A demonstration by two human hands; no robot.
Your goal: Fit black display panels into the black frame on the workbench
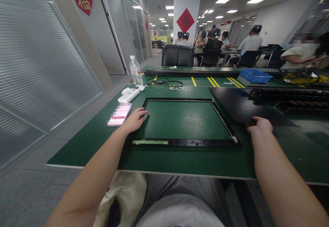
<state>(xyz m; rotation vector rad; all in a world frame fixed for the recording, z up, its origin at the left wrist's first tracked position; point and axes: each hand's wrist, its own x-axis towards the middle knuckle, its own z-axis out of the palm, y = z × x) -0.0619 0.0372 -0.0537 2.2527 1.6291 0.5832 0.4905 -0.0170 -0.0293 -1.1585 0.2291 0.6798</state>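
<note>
A rectangular black frame lies flat on the green table, with a pale green strip on its near bar. My left hand is closed around the frame's left bar, its fingertips reaching over the inner edge. To the right of the frame is a flat black panel, its left corner close to the frame's far right corner. My right hand pinches the panel's near edge; the fingers under it are hidden.
Left of the frame lie a phone and a white device, with a water bottle behind. Black cables, a long black bar, a blue tray and black strips sit farther back. Several people sit beyond.
</note>
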